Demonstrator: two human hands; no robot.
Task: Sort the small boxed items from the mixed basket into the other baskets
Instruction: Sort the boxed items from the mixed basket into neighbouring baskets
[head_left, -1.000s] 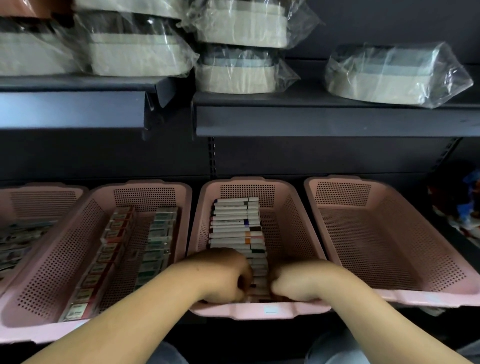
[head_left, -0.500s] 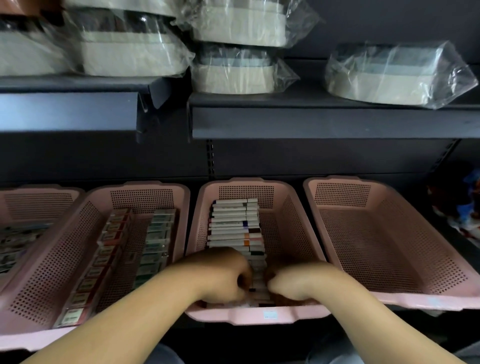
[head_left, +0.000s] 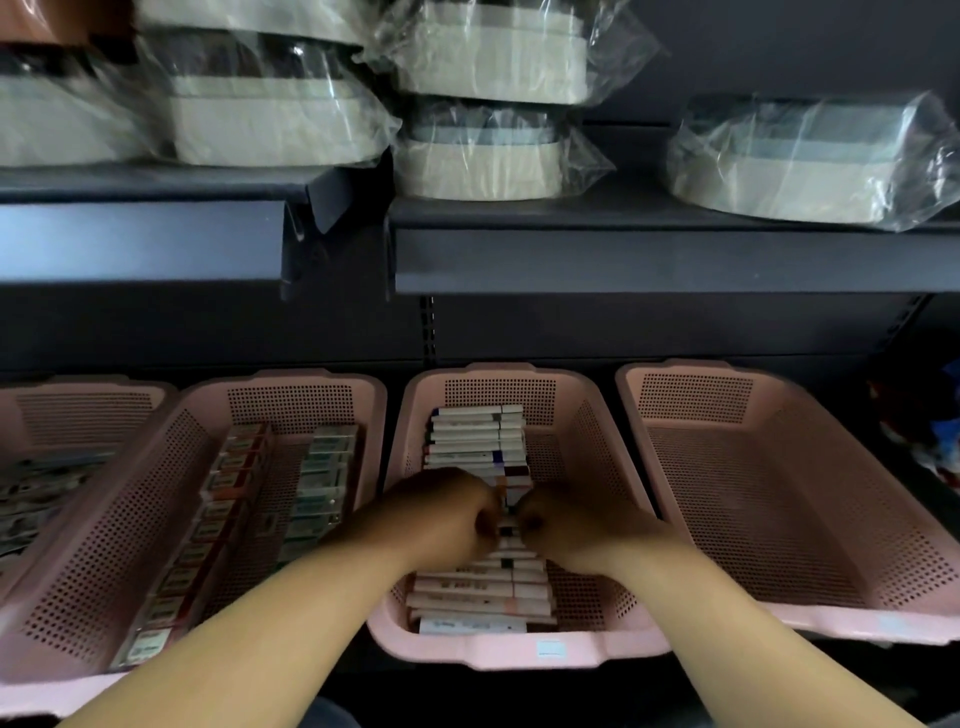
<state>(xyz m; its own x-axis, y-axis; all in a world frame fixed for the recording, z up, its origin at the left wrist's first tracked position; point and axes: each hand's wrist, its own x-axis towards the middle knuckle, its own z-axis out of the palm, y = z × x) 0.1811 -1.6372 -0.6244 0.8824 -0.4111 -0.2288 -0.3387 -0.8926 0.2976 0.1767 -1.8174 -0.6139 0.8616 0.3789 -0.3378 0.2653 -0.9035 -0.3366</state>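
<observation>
A pink perforated basket (head_left: 592, 447) in the middle holds one long row of small boxes (head_left: 472, 431) standing on edge, mostly white with coloured ends. My left hand (head_left: 441, 514) and my right hand (head_left: 566, 525) are both down in this basket at the middle of the row, knuckles up and fingers curled in among the boxes. The fingertips are hidden, so which boxes they hold is not visible. To the left, a second pink basket (head_left: 171, 467) carries two rows of boxes (head_left: 322, 483). To the right, a third pink basket (head_left: 779, 499) shows only its bare floor.
A fourth pink basket (head_left: 31, 415) with boxes sits at the far left edge. A dark shelf (head_left: 649, 260) overhangs the baskets and carries several plastic-wrapped cream containers (head_left: 483, 161). Some colourful goods (head_left: 935, 441) lie at the far right.
Both hands have moved further back along the row, from its near end to its middle, so the nearest boxes now show. The camera has tipped slightly.
</observation>
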